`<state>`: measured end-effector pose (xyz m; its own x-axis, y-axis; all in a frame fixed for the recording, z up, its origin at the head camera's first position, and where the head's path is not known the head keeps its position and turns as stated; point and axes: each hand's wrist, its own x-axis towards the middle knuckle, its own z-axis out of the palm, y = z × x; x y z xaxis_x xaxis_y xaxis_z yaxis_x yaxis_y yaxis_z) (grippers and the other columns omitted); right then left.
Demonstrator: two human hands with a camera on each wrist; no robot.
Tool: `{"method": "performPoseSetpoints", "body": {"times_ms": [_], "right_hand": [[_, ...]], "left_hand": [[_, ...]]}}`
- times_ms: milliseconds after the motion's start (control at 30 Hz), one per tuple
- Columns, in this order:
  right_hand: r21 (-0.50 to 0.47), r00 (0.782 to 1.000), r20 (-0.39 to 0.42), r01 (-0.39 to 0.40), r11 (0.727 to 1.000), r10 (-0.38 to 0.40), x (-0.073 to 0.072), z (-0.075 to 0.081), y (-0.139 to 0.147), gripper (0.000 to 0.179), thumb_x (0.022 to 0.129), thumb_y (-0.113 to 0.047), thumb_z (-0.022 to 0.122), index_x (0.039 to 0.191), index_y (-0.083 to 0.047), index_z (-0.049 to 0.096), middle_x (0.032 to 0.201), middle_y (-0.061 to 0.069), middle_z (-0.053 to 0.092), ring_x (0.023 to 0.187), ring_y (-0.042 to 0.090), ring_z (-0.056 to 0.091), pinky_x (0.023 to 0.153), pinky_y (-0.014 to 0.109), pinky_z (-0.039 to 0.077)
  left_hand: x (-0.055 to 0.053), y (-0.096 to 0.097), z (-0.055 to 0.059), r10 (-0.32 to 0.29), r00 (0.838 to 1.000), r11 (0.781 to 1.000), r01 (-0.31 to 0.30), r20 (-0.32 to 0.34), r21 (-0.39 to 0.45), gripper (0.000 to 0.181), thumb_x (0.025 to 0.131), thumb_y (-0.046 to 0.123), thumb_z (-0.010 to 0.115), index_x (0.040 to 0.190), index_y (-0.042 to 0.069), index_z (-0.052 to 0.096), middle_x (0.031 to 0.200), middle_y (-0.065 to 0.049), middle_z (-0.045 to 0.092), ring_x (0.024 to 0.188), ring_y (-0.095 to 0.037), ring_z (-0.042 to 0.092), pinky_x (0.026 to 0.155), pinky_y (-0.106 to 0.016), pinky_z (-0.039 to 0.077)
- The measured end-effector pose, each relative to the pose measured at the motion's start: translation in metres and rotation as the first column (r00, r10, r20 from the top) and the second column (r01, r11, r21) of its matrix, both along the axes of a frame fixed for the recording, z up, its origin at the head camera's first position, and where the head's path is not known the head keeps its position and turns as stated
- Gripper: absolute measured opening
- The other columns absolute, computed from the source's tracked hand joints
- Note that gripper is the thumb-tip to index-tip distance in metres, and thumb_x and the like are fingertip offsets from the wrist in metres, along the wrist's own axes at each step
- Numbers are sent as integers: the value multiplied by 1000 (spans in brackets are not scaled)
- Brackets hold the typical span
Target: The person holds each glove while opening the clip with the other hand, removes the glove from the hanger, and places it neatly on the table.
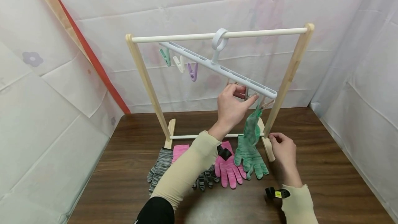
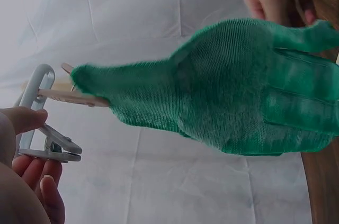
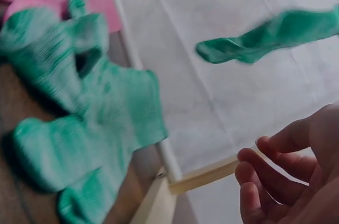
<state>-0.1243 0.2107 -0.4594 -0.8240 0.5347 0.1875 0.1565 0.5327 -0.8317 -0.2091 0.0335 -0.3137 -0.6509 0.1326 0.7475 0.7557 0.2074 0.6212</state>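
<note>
My left hand [image 1: 231,106] is raised under the right arm of the white clip hanger [image 1: 199,58]. Its thumb and fingers pinch a grey clothespin [image 2: 57,147] whose jaws look empty. Beside that, a beige clothespin [image 2: 74,98] at the hanger's end grips the cuff of a green glove [image 2: 222,89], which hangs down. My right hand [image 1: 283,149] is low by the rack's right foot, fingers loosely curled and holding nothing. In the right wrist view, a second green glove [image 3: 119,107] lies on the table, apart from that hand.
The hanger hooks over the top bar of a wooden rack [image 1: 292,68]. Green, white and purple clothespins [image 1: 192,72] dangle at its left. Pink gloves [image 1: 229,168] and grey-black gloves [image 1: 161,167] lie on the brown table [image 1: 109,179], partly behind my left sleeve. White sheets surround the table.
</note>
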Motion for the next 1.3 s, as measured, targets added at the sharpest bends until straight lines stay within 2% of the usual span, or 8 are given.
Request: {"method": "performPoseSetpoints", "body": {"times_ms": [133,267,433,600,767,967,1033,1300], "right_hand": [[-21,999,-46,5,1000,-6,5,14,-5,31,100,-33,58,109,-7,73,97,11,70,84,21,57,71,31,42],[-60,991,-132,-9,998,1,10,28,-12,34,100,-39,58,112,-9,72,102,8,70,87,12,58,70,23,44],[-69,963,-265,-67,995,46,12,45,-24,32,99,-34,61,117,-9,71,107,6,70,90,3,60,74,18,45],[-51,935,-343,-110,993,86,15,58,-38,36,96,-30,67,124,-7,67,110,8,69,92,3,60,79,18,47],[-53,917,-392,-107,993,78,17,62,-50,46,89,-27,77,128,-8,64,113,8,67,96,13,60,81,21,48],[-77,916,-390,-134,988,94,10,60,-61,61,84,-28,82,137,-10,57,124,8,63,107,24,60,82,19,49],[-85,909,-407,-133,987,88,7,59,-62,58,85,-25,81,135,-9,58,122,8,65,104,22,62,81,20,51],[-127,870,-493,-92,988,18,3,54,-63,26,92,-13,71,114,0,67,95,11,66,81,4,64,70,12,52]], "left_hand": [[0,-1,-1,8,1000,1000,-8,-1,-1,31,76,23,88,92,7,67,89,-2,67,75,-8,66,70,-16,50],[0,-1,-1,7,1000,1000,-7,4,-2,31,76,22,88,92,7,67,89,-3,67,75,-9,66,70,-16,50],[0,-1,-1,3,1000,1000,-3,5,5,31,76,22,88,92,7,67,90,-3,67,76,-9,66,70,-16,51],[0,-1,-2,-3,1000,1000,3,4,13,31,76,21,88,93,7,67,90,-3,67,76,-8,65,70,-17,51],[1,0,-4,-9,1000,1000,9,7,7,30,77,23,87,93,7,67,91,-2,67,76,-6,65,69,-16,51],[2,-1,-6,-15,1000,1000,15,2,-1,31,78,24,87,95,8,66,92,-2,66,76,-5,64,70,-17,51],[2,-1,-6,-21,1000,1000,21,-2,-3,32,78,25,87,96,8,66,92,-2,66,76,-5,64,70,-17,50],[2,-2,-7,-33,999,999,32,-16,-16,33,81,27,84,101,8,64,95,-1,63,75,-7,61,70,-19,49]]}}
